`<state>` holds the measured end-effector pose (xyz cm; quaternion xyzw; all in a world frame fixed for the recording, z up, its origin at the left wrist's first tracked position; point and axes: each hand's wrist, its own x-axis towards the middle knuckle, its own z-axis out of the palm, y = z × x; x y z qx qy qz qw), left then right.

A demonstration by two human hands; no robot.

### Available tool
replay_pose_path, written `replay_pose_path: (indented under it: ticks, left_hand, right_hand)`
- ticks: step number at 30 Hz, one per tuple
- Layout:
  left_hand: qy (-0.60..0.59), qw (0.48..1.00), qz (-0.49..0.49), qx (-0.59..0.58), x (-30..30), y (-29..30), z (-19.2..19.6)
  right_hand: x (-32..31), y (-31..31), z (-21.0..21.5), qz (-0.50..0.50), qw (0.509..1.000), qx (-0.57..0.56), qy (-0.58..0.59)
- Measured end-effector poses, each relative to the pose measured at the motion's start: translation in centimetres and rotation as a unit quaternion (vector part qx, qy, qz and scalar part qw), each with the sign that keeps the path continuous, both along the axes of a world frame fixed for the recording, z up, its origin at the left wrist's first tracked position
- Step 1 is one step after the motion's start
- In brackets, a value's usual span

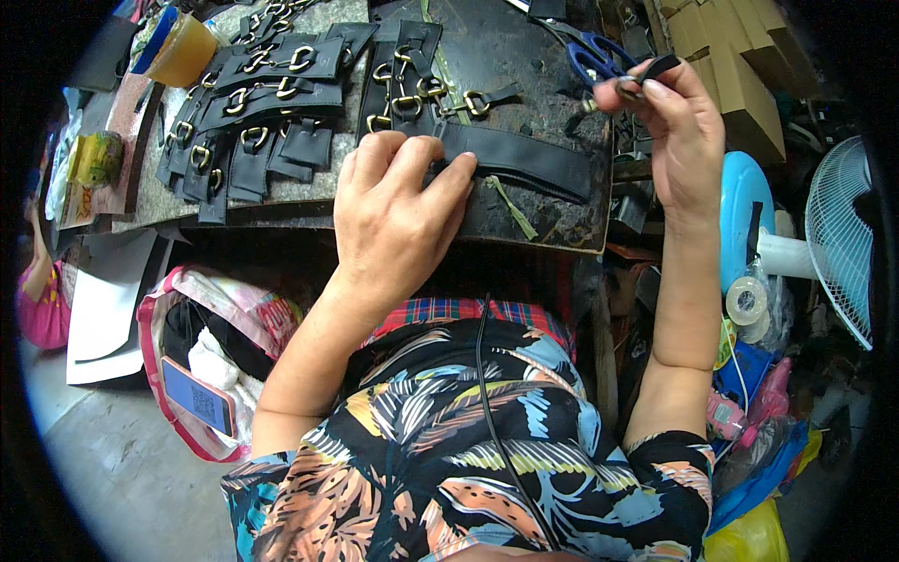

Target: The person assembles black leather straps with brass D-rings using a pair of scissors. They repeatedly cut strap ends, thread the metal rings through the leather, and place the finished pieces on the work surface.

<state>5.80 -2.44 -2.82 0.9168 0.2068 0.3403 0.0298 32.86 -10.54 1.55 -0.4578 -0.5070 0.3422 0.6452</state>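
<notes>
My left hand (398, 192) is closed, back up, at the left end of a wide black leather strap (529, 155). Its bent fingers and thumb press on that end, and the fingertips are partly hidden. The strap lies on the dark table with another black layer under its lower edge. Raised at the right, my right hand (684, 136) pinches a short black leather strip (659, 67) between thumb and fingers. Just left of this hand are blue-handled scissors (592, 58). Beyond my left hand lie black leather pieces with brass-coloured D-rings (405, 105).
More ringed leather pieces (286, 89) are piled at the left on a grey slab. A tub of amber stuff (183, 51) stands behind them. Cardboard boxes (740, 84) and a white fan (843, 239) are at the right. A bag (201, 281) with a phone (198, 395) sits below.
</notes>
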Motion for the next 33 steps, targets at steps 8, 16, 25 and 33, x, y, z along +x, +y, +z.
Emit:
replay_pose_path:
  ticks: [8,16,25,33]
  left_hand:
    - [-0.025,0.999,-0.042,-0.023,1.9,1.1,2.1]
    - [-0.194,0.716,-0.116,-0.660,2.3,-1.7,2.5]
    - [-0.287,0.634,-0.204,-0.689,2.6,-1.4,2.0]
    - [-0.213,0.673,-0.178,-0.686,1.6,-1.9,2.4]
  right_hand:
    - [-3.0,-3.6,1.0,-0.074,0.980,-0.133,-0.125]
    - [-6.9,-4.4,0.7,-0.060,0.969,-0.189,-0.144]
    - [-8.0,-2.8,1.8,-0.079,0.968,-0.054,-0.234]
    - [-8.1,-2.6,1.4,-0.030,0.975,-0.093,-0.202]
